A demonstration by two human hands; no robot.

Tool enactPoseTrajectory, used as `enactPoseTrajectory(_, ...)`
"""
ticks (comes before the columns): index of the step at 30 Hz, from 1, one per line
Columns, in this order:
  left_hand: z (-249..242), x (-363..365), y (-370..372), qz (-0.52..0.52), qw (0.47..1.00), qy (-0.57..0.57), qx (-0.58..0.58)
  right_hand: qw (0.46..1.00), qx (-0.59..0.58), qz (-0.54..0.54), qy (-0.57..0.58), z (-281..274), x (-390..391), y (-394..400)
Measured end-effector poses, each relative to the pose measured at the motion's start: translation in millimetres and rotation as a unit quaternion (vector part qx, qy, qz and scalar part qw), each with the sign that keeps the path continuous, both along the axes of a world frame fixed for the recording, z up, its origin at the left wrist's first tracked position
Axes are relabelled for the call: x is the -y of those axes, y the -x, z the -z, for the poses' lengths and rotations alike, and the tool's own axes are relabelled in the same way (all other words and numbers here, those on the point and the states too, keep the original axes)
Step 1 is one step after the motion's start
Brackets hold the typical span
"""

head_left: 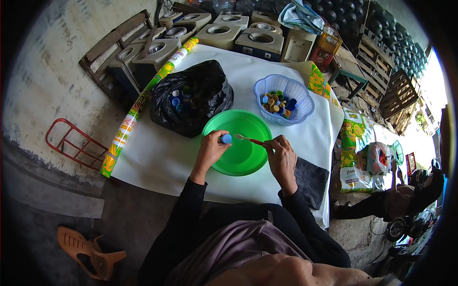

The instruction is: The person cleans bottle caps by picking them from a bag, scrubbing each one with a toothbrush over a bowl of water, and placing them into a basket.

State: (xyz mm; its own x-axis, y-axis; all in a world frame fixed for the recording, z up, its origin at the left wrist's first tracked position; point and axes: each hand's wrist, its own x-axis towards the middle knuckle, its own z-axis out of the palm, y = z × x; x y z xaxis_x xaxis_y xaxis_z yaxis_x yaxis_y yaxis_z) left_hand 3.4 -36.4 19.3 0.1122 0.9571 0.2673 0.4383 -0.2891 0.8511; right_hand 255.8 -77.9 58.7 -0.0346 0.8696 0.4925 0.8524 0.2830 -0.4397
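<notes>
Over the green basin [243,125], my left hand [212,150] pinches a light blue bottle cap [226,138] between thumb and fingers. My right hand [283,161] grips a toothbrush [252,140] by its red handle, its pale head pointing left toward the cap but apart from it. Behind the basin on the left sits an open black plastic bag [202,90] with blue and white caps inside. A lavender-blue plastic basket [304,95] at the back right holds several caps in yellow, blue and green. Beside my right wrist lies a dark grey cloth [311,183].
A white sheet covers the table [157,164]. A printed roll [138,105] runs along its left edge. Beige and dark machine housings [219,31] stand behind it. An orange plastic chair [90,252] is at lower left; another person [400,195] is at the right.
</notes>
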Motion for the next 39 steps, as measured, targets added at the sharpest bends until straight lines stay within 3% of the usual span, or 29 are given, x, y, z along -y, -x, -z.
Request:
enactPoseTrajectory(5,-6,2,-1,0.007,0.999,0.012,-0.048,0.996,-0.067,-0.047,0.038,0,10,3)
enactPoseTrajectory(9,-2,1,-2,-0.007,1.000,0.012,-0.023,0.995,-0.097,0.009,0.024,8,4,-4)
enactPoseTrajectory(12,-4,3,-2,-0.021,0.999,-0.005,-0.040,0.996,-0.060,-0.038,0.058,1,6,-4)
enactPoseTrajectory(17,-10,2,-2,-0.047,0.996,-0.024,-0.073,0.999,0.032,-0.036,0.009,7,-10,-8)
enactPoseTrajectory(20,-5,-4,-1,-0.047,0.996,0.072,0.038,0.998,0.014,-0.058,0.031,-2,-6,-10)
enactPoseTrajectory(23,-10,-6,-1,-0.026,0.985,0.129,0.107,0.996,-0.028,-0.075,-0.046,-9,-8,-12)
enactPoseTrajectory(26,-18,-8,0,0.004,0.970,0.216,0.114,0.993,-0.031,-0.102,-0.051,-3,-12,-10)
enactPoseTrajectory(29,-12,-11,3,0.021,0.972,0.220,0.075,0.992,-0.048,-0.089,-0.078,-1,-12,-6)
enactPoseTrajectory(32,-14,-7,1,0.029,0.980,0.187,0.069,0.993,-0.041,-0.095,-0.060,1,-7,-7)
enactPoseTrajectory(33,-13,-7,2,0.026,0.993,0.110,-0.022,0.993,-0.030,-0.103,-0.043,1,-5,-9)
enactPoseTrajectory(36,-15,1,-4,-0.024,0.997,-0.050,-0.052,0.995,-0.038,-0.090,-0.034,2,0,-17)
enactPoseTrajectory(37,-18,5,-4,-0.017,0.999,-0.011,-0.043,0.995,-0.046,-0.076,-0.034,3,2,-21)
enactPoseTrajectory(39,-24,14,-10,-0.016,0.995,-0.063,-0.074,0.996,-0.060,-0.065,-0.024,11,12,-31)
